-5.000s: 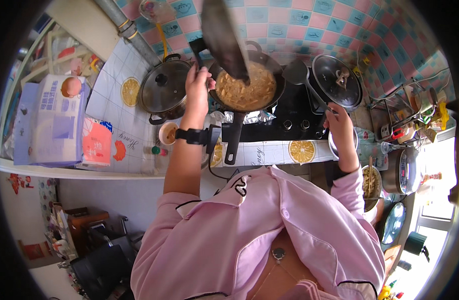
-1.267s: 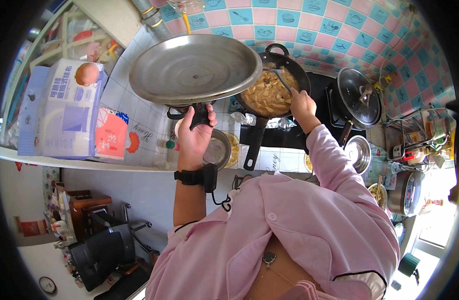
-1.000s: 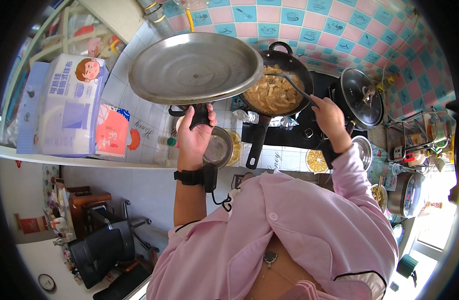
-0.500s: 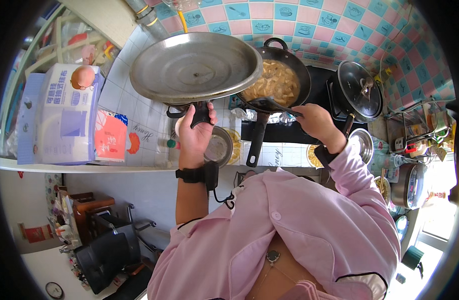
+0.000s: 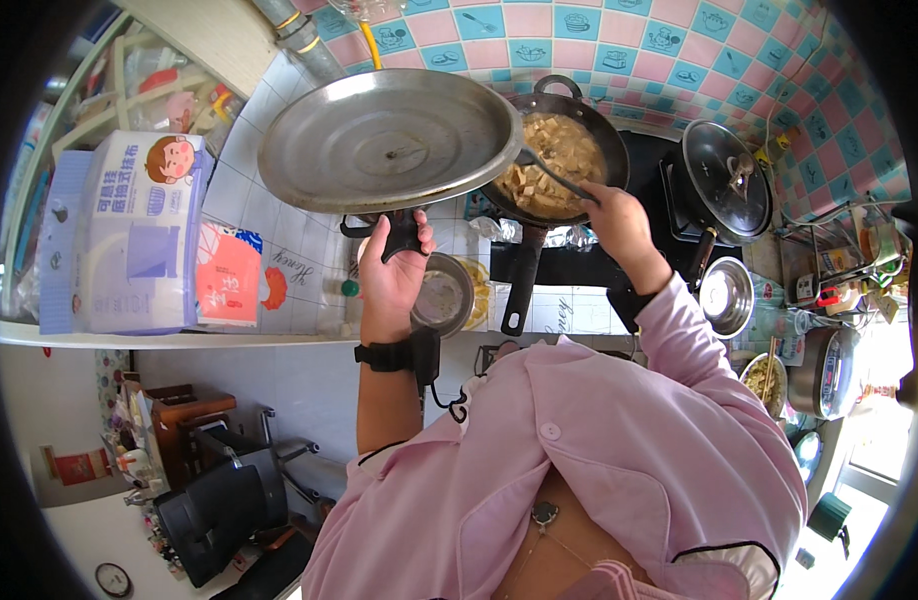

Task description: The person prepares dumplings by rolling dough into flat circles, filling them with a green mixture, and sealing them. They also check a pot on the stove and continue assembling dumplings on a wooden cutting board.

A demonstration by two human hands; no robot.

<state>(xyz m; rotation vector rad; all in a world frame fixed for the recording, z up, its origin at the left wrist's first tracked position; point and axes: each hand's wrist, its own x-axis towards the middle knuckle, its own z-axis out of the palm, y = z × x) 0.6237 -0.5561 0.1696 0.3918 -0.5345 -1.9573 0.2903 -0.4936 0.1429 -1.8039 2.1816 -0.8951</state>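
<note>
My left hand (image 5: 394, 255) grips the black handle (image 5: 404, 235) beneath a large metal lid (image 5: 369, 140), which is held face up, its grey inside showing, left of the frying pan. My right hand (image 5: 619, 225) holds the handle of a black spatula (image 5: 569, 185) that reaches into the black frying pan (image 5: 619, 160). The pan holds pale chunks of food (image 5: 554, 150) in brown liquid. Its long handle (image 5: 521, 290) points toward me over the front of the black stove (image 5: 649, 160). The lid partly hides the spatula's head and the pan's left side.
A lidded pot (image 5: 719, 180) stands on the right burner, with a steel bowl (image 5: 724, 295) before it. Another bowl (image 5: 439, 295) sits below the lid. Packages (image 5: 129, 240) lie at left. A rack (image 5: 849, 260), a steel cooker (image 5: 824, 375) and a food bowl (image 5: 764, 380) are at right.
Since five seconds ago the lid has turned face up and moved left of the pan. My right hand has moved left to the pan, and the spatula has shifted about within it.
</note>
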